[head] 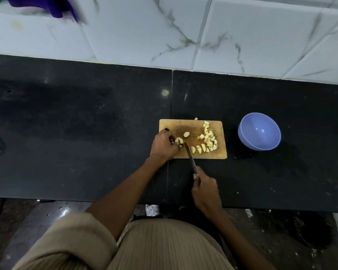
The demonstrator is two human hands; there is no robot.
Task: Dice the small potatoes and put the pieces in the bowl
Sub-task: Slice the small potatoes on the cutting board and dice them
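Left hand (164,146) pinches pale potato pieces (179,141) on the worn wooden board (220,152). Right hand (205,190) wraps the knife (190,155), its thin blade tip down between them. Chunky dice heap (209,138) at 3 o'clock; smooth round lilac bowl (259,131) beyond, on black stone counter (86,123).

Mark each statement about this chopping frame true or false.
1. The bowl already holds potato pieces. False: it looks empty.
2. The right hand holds the knife. True.
3. The cut pieces are piled on the right part of the cutting board. True.
4. The bowl stands left of the board. False: it stands to the right.
5. The left hand steadies a potato on the board. True.
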